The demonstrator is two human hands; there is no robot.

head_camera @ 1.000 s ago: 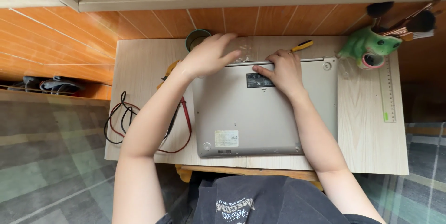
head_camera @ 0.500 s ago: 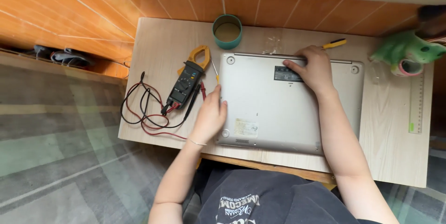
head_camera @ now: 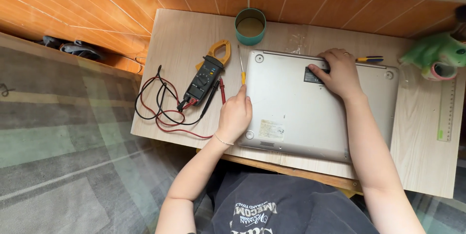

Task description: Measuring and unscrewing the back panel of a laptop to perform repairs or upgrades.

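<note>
While right hand (head_camera: pixel 340 73) presses flat on laptop (head_camera: pixel 315 105), left hand (head_camera: pixel 235 115) fingers pinch screwdriver (head_camera: pixel 241 67); grip partly hidden.

The right hand (head_camera: pixel 341 73) covers part of the dark label on the laptop (head_camera: pixel 310 112), and its fingertips hide what they press. The left hand (head_camera: pixel 235 115) hides the screwdriver's (head_camera: pixel 241 66) lower end. The green toy (head_camera: pixel 437 54) at the table's (head_camera: pixel 184 40) far right corner is blurred and cut off by the picture's edge. The ruler's (head_camera: pixel 445 112) marks are too small to read.
</note>
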